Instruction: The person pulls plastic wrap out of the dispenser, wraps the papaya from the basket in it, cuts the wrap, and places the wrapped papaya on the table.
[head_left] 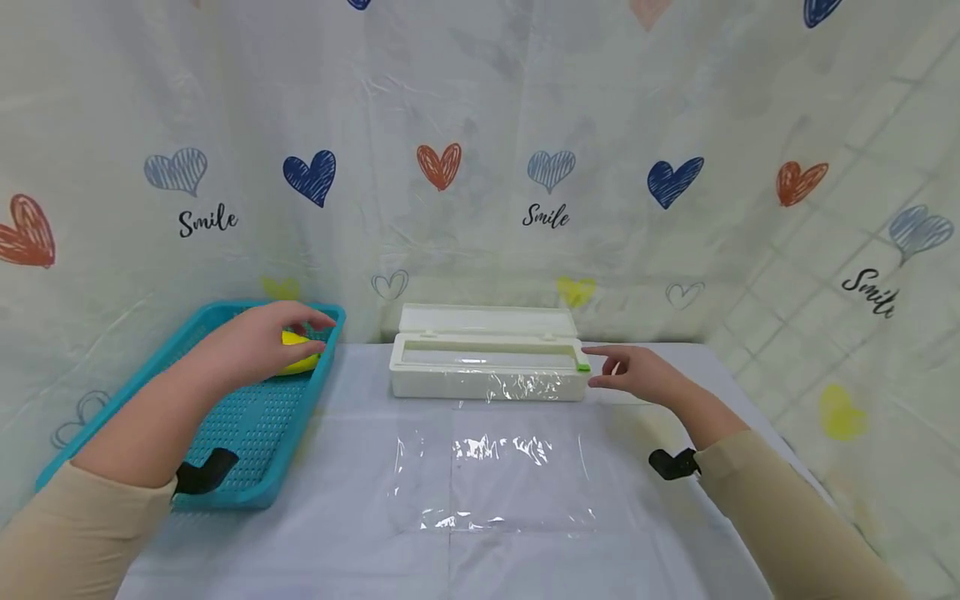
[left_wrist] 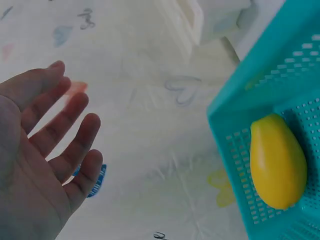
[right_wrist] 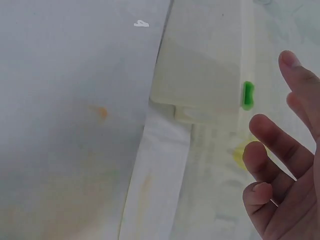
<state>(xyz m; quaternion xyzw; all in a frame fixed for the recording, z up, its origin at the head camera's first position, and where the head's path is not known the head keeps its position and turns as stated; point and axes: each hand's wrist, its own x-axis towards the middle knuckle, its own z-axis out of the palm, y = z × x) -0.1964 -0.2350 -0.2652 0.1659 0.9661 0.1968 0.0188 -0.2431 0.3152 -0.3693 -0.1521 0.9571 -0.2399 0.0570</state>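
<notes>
Sleeve (head_left: 82,533); yellow fruit (left_wrist: 277,162) (in basket (head_left: 258,437))

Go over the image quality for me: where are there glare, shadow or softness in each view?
Head view: bright overall, with white glare streaks on the clear film and on the front of the white box; left wrist view: dimmer, the left hand largely in shade; right wrist view: hazy, low in contrast and soft, a shadow lying across part of the box.

Yellow fruit (left_wrist: 277,162), smooth, oblong, lying in blue basket (head_left: 288,446) near its far end. Long white box (head_left: 438,385), lid raised, green slider (head_left: 582,367) at right end. Clear film (head_left: 517,483) spread on worktop (head_left: 341,542) before box.
</notes>
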